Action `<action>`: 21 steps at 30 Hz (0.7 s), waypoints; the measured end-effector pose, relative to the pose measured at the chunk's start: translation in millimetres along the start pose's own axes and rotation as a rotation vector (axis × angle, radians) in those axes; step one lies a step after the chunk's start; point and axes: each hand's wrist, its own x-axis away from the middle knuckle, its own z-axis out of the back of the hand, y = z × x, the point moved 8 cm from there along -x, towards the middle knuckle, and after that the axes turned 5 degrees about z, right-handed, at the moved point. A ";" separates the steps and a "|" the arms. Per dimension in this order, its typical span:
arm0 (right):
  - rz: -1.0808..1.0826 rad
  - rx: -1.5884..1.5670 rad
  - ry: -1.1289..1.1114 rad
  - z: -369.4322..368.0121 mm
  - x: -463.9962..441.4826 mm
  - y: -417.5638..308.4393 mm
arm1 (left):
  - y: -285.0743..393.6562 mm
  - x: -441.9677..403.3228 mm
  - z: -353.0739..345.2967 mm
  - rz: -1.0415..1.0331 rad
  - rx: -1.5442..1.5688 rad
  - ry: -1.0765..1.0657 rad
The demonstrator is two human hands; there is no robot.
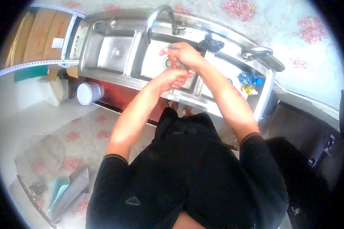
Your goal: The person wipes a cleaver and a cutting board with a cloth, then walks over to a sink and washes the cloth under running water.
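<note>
Over the middle basin of the steel sink (137,57), both my hands are closed one above the other. My left hand (172,79) is nearer to me, its fingers wrapped round a twisted grey-green cloth (182,65). Farther away, my right hand (185,55) grips the same cloth, and a bit of it shows at the thumb side. Most of the cloth is hidden inside my fingers. Just behind my hands rises the tall curved faucet (155,19). A dark mesh scouring pad (211,44) lies on the back ledge, right of my right hand.
On the right rim are a blue bottle (250,79) and a small yellow bottle (249,90). Another faucet (257,52) stands behind them. At left are a shelf with cardboard boxes (46,36) and a white bucket (88,94) on the floor.
</note>
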 end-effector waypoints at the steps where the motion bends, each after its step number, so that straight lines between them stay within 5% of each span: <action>1: -0.051 -0.030 0.107 9.9 -5.8 12.8 | 7.5 0.7 4.5 -0.042 -0.084 0.094; 2: -0.102 -0.061 0.216 20.6 -13.0 27.4 | 6.9 -9.3 7.3 -0.050 -0.080 0.100; 4: -0.083 -0.056 0.275 33.8 -33.3 56.3 | 5.5 -28.2 44.9 -0.088 -0.337 0.537; 6: -0.144 0.030 0.644 61.1 -31.8 76.0 | 9.1 -29.7 48.3 -0.065 -0.586 0.659; 8: -0.192 0.131 0.718 84.8 -45.0 112.3 | 12.3 -35.3 57.9 -0.124 -0.967 0.940; 15: -0.268 0.465 0.891 108.2 -37.2 120.6 | 29.2 -13.7 22.8 0.037 -1.287 0.867; 21: 0.093 0.713 0.998 110.8 -38.6 23.1 | 81.0 8.3 11.0 -0.404 -1.241 1.095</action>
